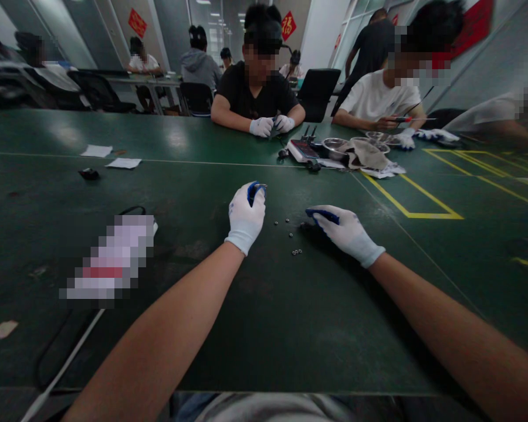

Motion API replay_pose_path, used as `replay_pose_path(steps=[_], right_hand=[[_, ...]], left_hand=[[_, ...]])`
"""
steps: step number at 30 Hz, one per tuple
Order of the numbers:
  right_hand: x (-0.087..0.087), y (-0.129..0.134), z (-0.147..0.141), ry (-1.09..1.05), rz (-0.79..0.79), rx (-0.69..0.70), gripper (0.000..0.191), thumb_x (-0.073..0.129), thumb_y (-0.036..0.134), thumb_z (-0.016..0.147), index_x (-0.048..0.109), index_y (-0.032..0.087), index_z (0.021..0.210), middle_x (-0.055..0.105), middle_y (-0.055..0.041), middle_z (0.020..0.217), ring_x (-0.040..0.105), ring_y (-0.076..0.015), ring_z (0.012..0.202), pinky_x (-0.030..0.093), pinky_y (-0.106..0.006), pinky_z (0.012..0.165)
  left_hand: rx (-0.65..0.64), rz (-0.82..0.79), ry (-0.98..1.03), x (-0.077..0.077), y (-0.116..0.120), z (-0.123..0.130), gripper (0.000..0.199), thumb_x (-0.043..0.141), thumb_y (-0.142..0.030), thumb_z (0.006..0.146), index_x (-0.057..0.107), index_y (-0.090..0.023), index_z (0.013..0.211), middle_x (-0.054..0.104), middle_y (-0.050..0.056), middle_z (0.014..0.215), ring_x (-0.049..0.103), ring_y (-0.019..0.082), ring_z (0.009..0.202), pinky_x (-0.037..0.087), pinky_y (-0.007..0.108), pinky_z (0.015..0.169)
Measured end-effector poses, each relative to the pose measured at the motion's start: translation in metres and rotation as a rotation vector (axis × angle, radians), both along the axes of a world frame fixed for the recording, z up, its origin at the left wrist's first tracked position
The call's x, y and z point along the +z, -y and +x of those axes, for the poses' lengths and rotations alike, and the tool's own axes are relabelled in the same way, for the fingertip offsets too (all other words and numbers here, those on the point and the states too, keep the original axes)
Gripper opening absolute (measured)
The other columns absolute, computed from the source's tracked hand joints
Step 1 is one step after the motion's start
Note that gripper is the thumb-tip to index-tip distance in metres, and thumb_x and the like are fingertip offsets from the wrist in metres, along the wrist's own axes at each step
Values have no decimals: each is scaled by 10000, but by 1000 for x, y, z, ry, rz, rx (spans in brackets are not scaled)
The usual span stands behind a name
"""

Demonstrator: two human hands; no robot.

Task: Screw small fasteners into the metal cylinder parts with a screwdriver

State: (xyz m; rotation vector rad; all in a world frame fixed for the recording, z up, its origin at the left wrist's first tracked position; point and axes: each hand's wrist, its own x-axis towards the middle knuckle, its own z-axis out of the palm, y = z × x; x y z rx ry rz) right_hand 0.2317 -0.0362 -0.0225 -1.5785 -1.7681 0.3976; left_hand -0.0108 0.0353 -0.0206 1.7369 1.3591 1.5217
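My left hand (247, 214), in a white glove with blue palm coating, is closed. A shiny, ring-like metal piece (260, 186) shows at its fingertips, the rest of it hidden by the glove. On the green table lie several small metal nuts (291, 235), scattered between my hands, with a few close together in a cluster (296, 252). My right hand (341, 227), gloved the same way, hovers just right of the nuts. Its fingers are stretched out to the left, and nothing shows between them. Beneath its fingertips is a dark patch that I cannot make out.
A blurred-out phone-like device (114, 258) with a cable lies on the left. Farther off are metal bowls (335, 146), a rag (367, 155) and a boxy device (303, 150). Yellow tape (435, 215) marks the right side. Co-workers sit across the table, one wearing white gloves (261, 126).
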Motion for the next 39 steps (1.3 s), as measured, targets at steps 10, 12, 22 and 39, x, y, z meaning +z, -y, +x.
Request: replay_pose_path(steps=[10,12,22,39], right_hand=[[-1,-7,2,112,-46,84,110,757,306,832,800,228,897,787,-56,934,757,-243,857,634,-421,865],[-2,-8,4,130,-64,94,113,744,296,841,800,230,915,793,-55,947,761,-243,864,637,-419,880],[-4,-2,64,341,20,-74,168,667,279,860,816,267,937,792,-75,993,753,-281,896,627,-428,860],[21,36,234,635,-463,-1068,341,525,267,911,829,112,905,709,-252,811,607,-298,673,415,-408,612]], left_hand=[[-4,-7,4,0,-1,0,202,634,-326,992,729,-186,1101,781,111,1094,728,268,1049,569,447,1012],[-4,-13,7,0,0,0,213,634,-332,991,730,-183,1109,778,112,1093,729,268,1052,569,445,1017],[-32,-19,61,-2,0,0,225,627,-352,998,729,-185,1108,772,100,1058,733,253,989,599,442,975],[-40,13,59,-4,-2,-3,246,627,-370,984,737,-191,1113,776,109,1079,732,267,1033,598,444,986]])
